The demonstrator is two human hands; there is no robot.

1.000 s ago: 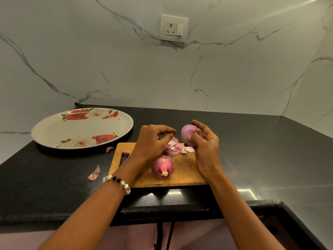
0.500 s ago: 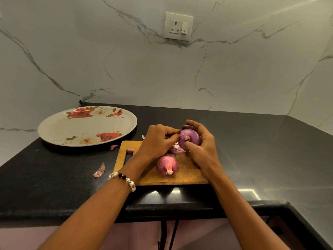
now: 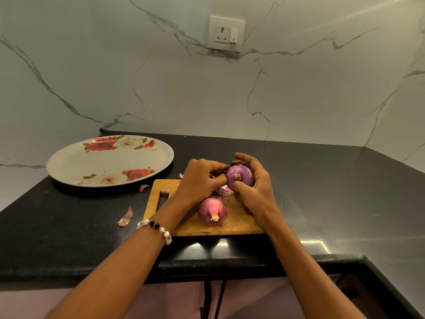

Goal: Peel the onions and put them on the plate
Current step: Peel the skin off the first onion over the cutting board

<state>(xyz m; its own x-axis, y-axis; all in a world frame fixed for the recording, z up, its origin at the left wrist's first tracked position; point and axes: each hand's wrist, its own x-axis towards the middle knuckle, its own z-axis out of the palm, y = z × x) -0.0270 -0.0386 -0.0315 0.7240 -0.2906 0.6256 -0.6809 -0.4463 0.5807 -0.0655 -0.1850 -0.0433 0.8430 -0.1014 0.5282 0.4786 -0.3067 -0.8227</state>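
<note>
Peeling is nearly done, I judge: my right hand (image 3: 255, 187) cups the glossy purple peeled onion (image 3: 240, 178) above the wooden cutting board (image 3: 232, 223), left hand (image 3: 199, 180) pinching its last skin; next, carry it left to the floral white plate (image 3: 69, 162).

Wooden cutting board (image 3: 232, 223), matt; polished black stone counter (image 3: 345, 203); glossy floral plate (image 3: 76, 162); veined marble wall (image 3: 184, 88).

A glossy purple onion (image 3: 240, 178) is held in the right hand (image 3: 254, 192) above a wooden cutting board (image 3: 207, 224) on a black worktop (image 3: 69, 226), while skin at its side is pinched by the left hand (image 3: 199, 180). A second, unpeeled onion (image 3: 212, 211) is seen lying on the board. A floral plate (image 3: 69, 164) and scattered peel scraps (image 3: 126, 218) are seen to the left.
</note>
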